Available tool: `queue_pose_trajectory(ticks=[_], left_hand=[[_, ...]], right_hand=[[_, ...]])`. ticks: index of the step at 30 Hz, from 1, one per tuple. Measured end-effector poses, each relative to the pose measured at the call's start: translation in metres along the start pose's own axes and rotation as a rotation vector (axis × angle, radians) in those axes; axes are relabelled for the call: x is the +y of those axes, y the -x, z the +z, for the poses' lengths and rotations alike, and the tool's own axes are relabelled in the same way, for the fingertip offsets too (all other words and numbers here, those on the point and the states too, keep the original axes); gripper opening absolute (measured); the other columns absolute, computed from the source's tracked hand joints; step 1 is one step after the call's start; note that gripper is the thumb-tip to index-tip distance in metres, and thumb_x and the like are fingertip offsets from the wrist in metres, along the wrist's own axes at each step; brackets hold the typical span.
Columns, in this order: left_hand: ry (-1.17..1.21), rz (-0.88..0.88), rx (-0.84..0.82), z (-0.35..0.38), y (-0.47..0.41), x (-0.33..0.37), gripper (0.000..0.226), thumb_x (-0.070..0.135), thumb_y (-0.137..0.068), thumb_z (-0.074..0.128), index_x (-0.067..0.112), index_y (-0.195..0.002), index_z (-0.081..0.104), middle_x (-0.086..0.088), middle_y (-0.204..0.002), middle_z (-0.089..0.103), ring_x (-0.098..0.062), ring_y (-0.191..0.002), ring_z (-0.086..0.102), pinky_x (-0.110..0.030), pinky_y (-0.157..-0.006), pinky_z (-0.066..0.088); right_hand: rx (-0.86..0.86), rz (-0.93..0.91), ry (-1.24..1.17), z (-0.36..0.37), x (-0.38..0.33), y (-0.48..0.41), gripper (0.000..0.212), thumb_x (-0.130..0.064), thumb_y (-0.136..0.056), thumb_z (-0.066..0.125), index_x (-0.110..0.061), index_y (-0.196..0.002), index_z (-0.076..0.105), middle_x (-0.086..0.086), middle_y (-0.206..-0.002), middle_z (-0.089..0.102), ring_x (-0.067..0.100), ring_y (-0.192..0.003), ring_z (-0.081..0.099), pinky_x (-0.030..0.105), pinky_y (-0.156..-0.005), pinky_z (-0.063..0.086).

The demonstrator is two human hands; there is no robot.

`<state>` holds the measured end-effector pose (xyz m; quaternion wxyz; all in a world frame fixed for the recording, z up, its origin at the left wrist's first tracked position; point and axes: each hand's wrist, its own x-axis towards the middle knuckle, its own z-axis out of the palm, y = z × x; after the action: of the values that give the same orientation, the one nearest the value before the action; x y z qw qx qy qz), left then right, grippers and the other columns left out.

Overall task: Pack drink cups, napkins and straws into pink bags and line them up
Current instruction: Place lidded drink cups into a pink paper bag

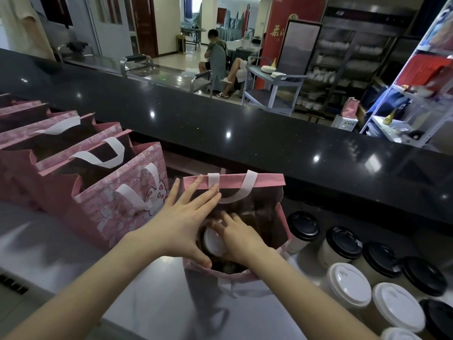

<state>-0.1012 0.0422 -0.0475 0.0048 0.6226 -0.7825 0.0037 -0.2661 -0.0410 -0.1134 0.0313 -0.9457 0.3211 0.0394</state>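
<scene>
Head view: the left hand (181, 217) is seen open, fingers straight and spread; it is laid flat against the left wall of the open pink bag (245, 181), with fingertips reaching the far rim beside the white handle and the thumb hooked at the near rim; the mouth of the bag is thereby held wide. The right hand (236, 238) is reached down inside the same bag; its fingers are curled over the lid of a white-lidded cup (214, 242), which is gripped from above; the cup is seated upright in the left part of the bag, its lower body hidden by the bag wall. The bag is stood on the steel worktop (61, 241), just in front of the black counter (245, 133). To its left a row of pink bags (61, 148) is lined up, mouths open, the nearest being a cat-print bag (117, 200) close beside the left hand. To the right, black-lidded cups (302, 225) and spare white-lidded cups (348, 283) are grouped upright on the worktop, close together.
</scene>
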Motion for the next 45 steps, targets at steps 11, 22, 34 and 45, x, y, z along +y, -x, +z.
queue_pose_trajectory(ticks=[11,22,34,45], left_hand=[[-0.013,-0.006,-0.05,-0.007,-0.017,-0.005,0.132,0.078,-0.059,0.065,0.031,-0.15,-0.018,0.013,-0.157,-0.026,-0.017,-0.135,-0.043,-0.055,-0.111,-0.024],[0.001,-0.011,-0.032,-0.008,-0.025,-0.012,0.125,0.082,-0.058,0.062,0.05,-0.139,-0.027,0.011,-0.159,-0.02,-0.02,-0.14,-0.036,-0.053,-0.109,-0.026],[0.214,0.153,-0.017,-0.012,-0.071,0.023,0.098,0.071,-0.067,0.065,0.051,-0.147,0.012,0.021,-0.16,-0.005,-0.005,-0.146,-0.015,-0.052,-0.114,-0.013],[0.078,0.0,0.034,0.006,-0.062,0.04,0.094,0.09,-0.069,0.022,0.044,-0.15,0.014,0.013,-0.161,0.0,-0.014,-0.149,-0.002,-0.052,-0.12,0.0]], right_hand=[[0.04,-0.12,0.042,0.017,0.002,0.001,0.057,-0.026,-0.091,0.062,-0.031,-0.141,0.034,0.005,-0.144,0.028,0.029,-0.126,0.036,0.042,-0.08,0.056],[0.093,0.003,-0.32,-0.049,0.011,0.054,0.05,-0.043,-0.091,0.057,-0.027,-0.137,0.046,-0.009,-0.142,0.039,0.014,-0.123,0.047,0.033,-0.1,0.045],[0.21,0.157,-0.089,-0.044,0.073,0.137,0.067,-0.053,-0.093,0.05,-0.039,-0.15,0.018,-0.017,-0.159,0.008,0.003,-0.147,-0.003,0.028,-0.12,-0.006],[0.105,0.502,-0.208,-0.028,0.158,0.116,0.075,-0.04,-0.086,0.065,-0.026,-0.149,0.027,0.002,-0.155,0.026,0.024,-0.14,0.03,0.036,-0.111,0.032]])
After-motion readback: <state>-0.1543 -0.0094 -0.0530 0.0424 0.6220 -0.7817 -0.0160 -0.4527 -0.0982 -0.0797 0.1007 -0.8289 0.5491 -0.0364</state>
